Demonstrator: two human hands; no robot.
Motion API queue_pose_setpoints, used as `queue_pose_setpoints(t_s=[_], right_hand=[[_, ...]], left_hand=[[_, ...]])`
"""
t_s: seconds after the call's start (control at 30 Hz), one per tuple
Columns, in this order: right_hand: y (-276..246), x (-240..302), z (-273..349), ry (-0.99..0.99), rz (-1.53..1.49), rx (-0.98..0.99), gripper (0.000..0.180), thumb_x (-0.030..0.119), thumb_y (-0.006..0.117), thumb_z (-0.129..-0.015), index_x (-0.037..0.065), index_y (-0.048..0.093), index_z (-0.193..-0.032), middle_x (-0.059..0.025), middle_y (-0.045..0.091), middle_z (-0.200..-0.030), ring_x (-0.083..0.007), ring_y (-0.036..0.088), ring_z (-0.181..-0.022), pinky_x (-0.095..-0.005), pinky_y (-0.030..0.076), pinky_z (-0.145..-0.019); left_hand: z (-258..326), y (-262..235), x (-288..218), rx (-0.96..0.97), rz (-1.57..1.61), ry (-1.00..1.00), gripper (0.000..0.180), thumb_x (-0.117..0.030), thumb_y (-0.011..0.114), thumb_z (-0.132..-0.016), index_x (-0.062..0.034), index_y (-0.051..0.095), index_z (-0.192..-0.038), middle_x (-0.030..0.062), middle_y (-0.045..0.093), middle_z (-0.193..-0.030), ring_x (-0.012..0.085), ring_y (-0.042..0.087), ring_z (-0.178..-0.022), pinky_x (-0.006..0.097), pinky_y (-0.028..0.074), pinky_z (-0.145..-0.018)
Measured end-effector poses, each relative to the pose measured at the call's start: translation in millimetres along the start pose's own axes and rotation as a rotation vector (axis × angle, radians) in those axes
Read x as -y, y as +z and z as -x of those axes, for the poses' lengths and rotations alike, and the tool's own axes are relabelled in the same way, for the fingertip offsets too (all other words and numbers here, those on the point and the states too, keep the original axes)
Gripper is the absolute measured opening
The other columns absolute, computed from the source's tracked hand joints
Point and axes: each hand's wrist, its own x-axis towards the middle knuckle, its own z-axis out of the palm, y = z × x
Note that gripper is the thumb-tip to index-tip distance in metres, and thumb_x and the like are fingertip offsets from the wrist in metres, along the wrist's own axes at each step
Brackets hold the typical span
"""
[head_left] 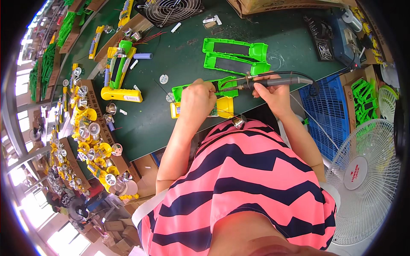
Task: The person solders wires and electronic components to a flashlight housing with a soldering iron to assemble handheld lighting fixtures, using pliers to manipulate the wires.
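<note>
In my right hand (273, 94) is a soldering iron (282, 82) with a dark grey handle, its tip pointing left into a green plastic casing half (228, 85). My left hand (197, 100) is closed over the middle of that casing half, its fingers curled at the upper edge; its palm hides part of the casing, and any wire between the fingertips cannot be made out. Beneath and nearer to me lies a yellow casing half (225, 107), with thin wires leading to a silver reflector (239, 122) at the table edge. Two more green casing halves (232, 64) lie just beyond.
To the left sits a yellow and green flashlight casing (121, 94), with a lilac battery cell (143, 56) beyond it. Boxes of yellow parts with reflectors (87, 128) line the left side. A fan guard (171, 12) lies at the back. Right are a blue crate (326, 119) and a white fan (363, 179).
</note>
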Motion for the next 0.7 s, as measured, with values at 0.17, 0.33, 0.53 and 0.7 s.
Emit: queue_pose_setpoints(t_s=[0.17, 0.33, 0.53, 0.7], right_hand=[[3, -6, -16, 0.034, 0.047, 0.03, 0.021, 0.005, 0.065, -0.077, -0.005, 0.056, -0.093, -0.0073, 0.059, -0.076, -0.0112, 0.06, -0.063, -0.0211, 0.049, -0.055], [11, 5, -15, 0.01, 0.154, -0.023, 0.016, 0.009, 0.064, -0.078, -0.002, 0.056, -0.087, -0.0064, 0.059, -0.07, -0.0107, 0.057, -0.06, -0.0221, 0.045, -0.051], [6, -11, -6, -0.018, 0.016, -0.027, 0.013, 0.001, 0.062, -0.078, -0.004, 0.053, -0.086, -0.0084, 0.059, -0.069, -0.012, 0.058, -0.057, -0.0238, 0.049, -0.051], [0, -9, 9, -0.167, -0.063, -0.015, 0.019, -0.004, 0.06, -0.078, -0.005, 0.051, -0.094, -0.0128, 0.06, -0.081, -0.0145, 0.06, -0.058, -0.0254, 0.053, -0.053]], left_hand=[[-13, 1, 6, -0.001, 0.005, 0.023, 0.01, -0.002, 0.059, -0.065, -0.0049, 0.065, -0.073, 0.0111, 0.06, -0.07, 0.0263, 0.06, -0.061, 0.034, 0.048, -0.058], [-10, -9, 3, -0.024, -0.125, 0.034, 0.008, -0.009, 0.057, -0.068, -0.0058, 0.063, -0.071, 0.0136, 0.058, -0.069, 0.0289, 0.059, -0.061, 0.037, 0.048, -0.056], [-1, 16, 12, -0.031, -0.06, -0.002, 0.007, -0.008, 0.054, -0.067, -0.0063, 0.062, -0.067, 0.0158, 0.057, -0.07, 0.032, 0.058, -0.061, 0.04, 0.048, -0.058], [5, 14, 5, -0.041, -0.019, 0.028, 0.008, -0.006, 0.054, -0.066, -0.0043, 0.061, -0.065, 0.0161, 0.057, -0.069, 0.0329, 0.058, -0.061, 0.04, 0.048, -0.059]])
